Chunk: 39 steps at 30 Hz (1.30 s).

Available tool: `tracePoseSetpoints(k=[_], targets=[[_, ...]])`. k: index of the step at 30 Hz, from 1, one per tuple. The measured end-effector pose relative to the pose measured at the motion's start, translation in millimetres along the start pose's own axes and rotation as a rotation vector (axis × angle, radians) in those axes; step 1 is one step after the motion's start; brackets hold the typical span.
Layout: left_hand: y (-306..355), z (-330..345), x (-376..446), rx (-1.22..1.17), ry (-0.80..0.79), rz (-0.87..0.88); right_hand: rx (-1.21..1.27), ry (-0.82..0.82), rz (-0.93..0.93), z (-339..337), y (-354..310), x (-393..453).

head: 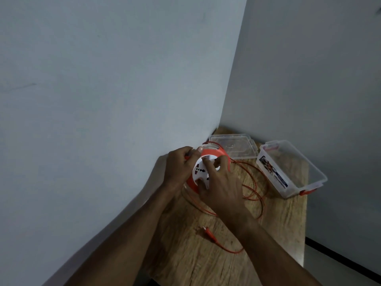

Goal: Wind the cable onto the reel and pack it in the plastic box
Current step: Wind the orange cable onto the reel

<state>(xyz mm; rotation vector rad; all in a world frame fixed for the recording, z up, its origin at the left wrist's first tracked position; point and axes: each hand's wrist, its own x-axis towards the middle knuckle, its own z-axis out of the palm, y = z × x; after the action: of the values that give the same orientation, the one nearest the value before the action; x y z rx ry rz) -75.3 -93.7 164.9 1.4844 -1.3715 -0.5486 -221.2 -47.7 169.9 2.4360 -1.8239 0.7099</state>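
The round orange plastic reel with a white socket face stands tilted on the wooden table, close to the grey wall. The left hand grips the reel's far-left rim, thumb on the top edge. The right hand lies over the white face with its fingers curled at the centre; exactly what they hold I cannot tell. The thin orange cable lies in loose loops on the table to the right of the reel, and its orange plug rests nearer the person. The clear plastic box stands open at the right, its clear lid lying flat behind the reel.
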Motion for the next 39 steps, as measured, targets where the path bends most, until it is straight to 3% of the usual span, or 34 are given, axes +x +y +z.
tracePoseSetpoints(k=[3,7,11,14,17,19,21,23,25,28,31,34,39], targets=[[0,0,0,0.044,-0.01,0.039,0.03,0.008,0.023,4,3,5],[0,2,-1,0.075,0.027,0.067,0.269,-0.012,0.158,3,4,7],[0,6,-6,0.088,0.076,0.07,0.611,0.177,0.408,10,-7,7],[2,11,-9,0.153,0.13,0.102,0.863,0.219,0.782,12,-18,15],[2,14,-10,0.237,0.129,0.196,1.406,0.049,1.313,8,-19,27],[0,14,-10,0.255,0.124,0.212,1.694,-0.05,1.417,9,-23,33],[-2,11,-9,0.254,0.127,0.185,1.81,-0.04,1.466,15,-22,34],[-5,7,-6,0.241,0.123,0.149,1.773,-0.142,1.395,9,-22,31],[-7,2,-5,0.176,0.106,0.087,1.485,-0.184,1.2,-4,-16,23],[-6,-4,-4,0.034,0.104,0.002,0.77,0.048,0.687,-13,-9,1],[-5,-6,1,0.018,0.094,0.019,0.28,0.217,0.278,-12,-9,-11],[-4,-3,3,0.038,0.055,0.049,0.073,0.103,0.097,-1,-8,-4],[0,-3,0,0.057,0.023,0.092,0.059,0.011,0.039,4,-7,2]])
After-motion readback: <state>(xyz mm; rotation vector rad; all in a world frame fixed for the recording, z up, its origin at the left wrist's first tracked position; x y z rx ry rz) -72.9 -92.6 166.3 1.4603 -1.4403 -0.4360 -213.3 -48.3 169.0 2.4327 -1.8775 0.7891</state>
